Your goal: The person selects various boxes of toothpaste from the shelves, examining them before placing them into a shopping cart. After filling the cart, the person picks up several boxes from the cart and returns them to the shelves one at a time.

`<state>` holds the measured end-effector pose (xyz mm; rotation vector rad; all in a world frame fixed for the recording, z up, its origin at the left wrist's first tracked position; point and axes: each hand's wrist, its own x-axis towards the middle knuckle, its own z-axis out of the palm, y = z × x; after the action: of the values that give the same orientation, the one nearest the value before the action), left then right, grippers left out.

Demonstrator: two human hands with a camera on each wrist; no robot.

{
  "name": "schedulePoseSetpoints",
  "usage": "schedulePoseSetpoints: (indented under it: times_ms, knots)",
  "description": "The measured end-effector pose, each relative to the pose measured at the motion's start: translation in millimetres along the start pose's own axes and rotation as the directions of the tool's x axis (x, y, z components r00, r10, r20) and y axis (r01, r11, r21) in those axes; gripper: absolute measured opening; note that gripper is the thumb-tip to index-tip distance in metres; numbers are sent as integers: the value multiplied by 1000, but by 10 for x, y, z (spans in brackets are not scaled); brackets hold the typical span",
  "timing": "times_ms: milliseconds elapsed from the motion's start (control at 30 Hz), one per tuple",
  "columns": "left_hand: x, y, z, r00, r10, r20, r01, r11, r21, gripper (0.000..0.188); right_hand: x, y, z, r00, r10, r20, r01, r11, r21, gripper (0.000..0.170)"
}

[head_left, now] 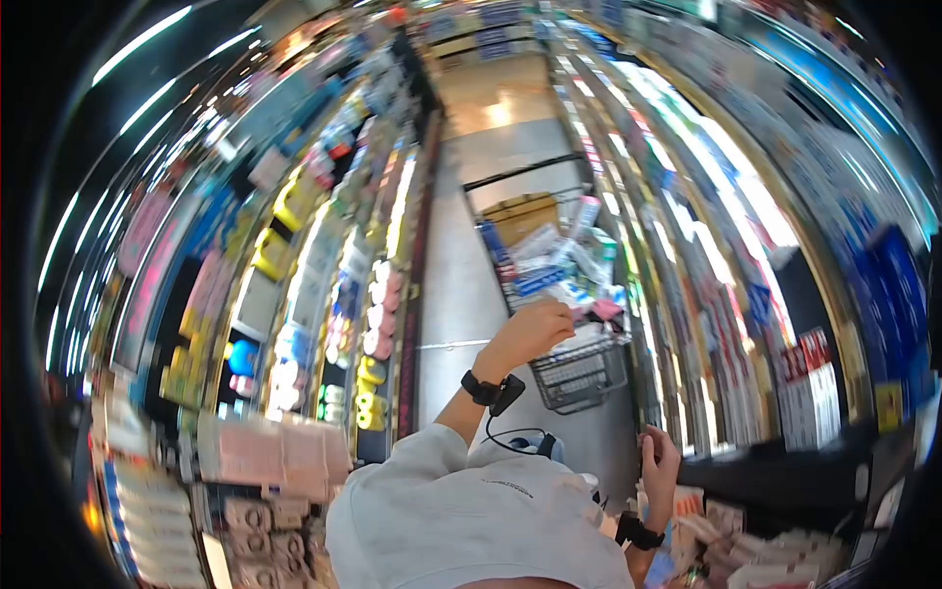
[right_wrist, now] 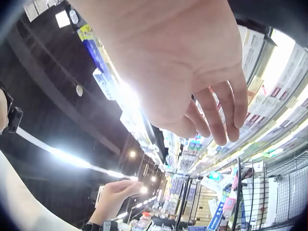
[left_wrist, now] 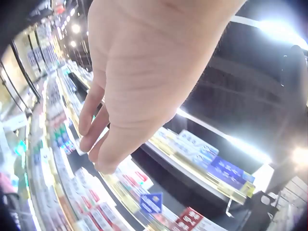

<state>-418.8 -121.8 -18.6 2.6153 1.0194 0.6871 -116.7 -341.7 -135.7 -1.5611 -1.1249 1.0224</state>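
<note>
In the head view my left hand [head_left: 540,329] hovers over the near part of a black wire shopping cart [head_left: 579,388], its fingers loosely bent. No item shows between those fingers in the left wrist view, where the hand [left_wrist: 139,91] hangs before the shelves. My right hand [head_left: 660,461] is held low beside the right shelving, fingers loosely bent; nothing appears in it in the right wrist view [right_wrist: 192,82]. Inside the cart lie a brown cardboard box [head_left: 525,216], several white and blue packages [head_left: 540,270] and a pink item [head_left: 605,309].
Tall lit shelves [head_left: 687,236] of boxed goods line the right of the aisle, close to the cart. On the left, more shelves [head_left: 378,304] hold colourful packs. The grey aisle floor [head_left: 451,304] runs ahead between them. Packaged goods [head_left: 265,520] are stacked at lower left.
</note>
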Motion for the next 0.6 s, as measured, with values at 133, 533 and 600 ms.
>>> schedulePoseSetpoints:
  times_ms: [133,533,600]
  knots:
    - [-715,-364,-327,978,-199,-62,203,977,70,16,367,-197,416,971,-179,156,195,976,-98,24]
    - [-2358,-1410,-979,830,-530,-172,537,843,-4,35,963,-730,2159,893,-213,397,284,950,-129,25]
    - [-2593,-1613,-980,803,-564,-195,560,825,-76,32,1023,-784,2386,877,-213,430,296,945,-137,25]
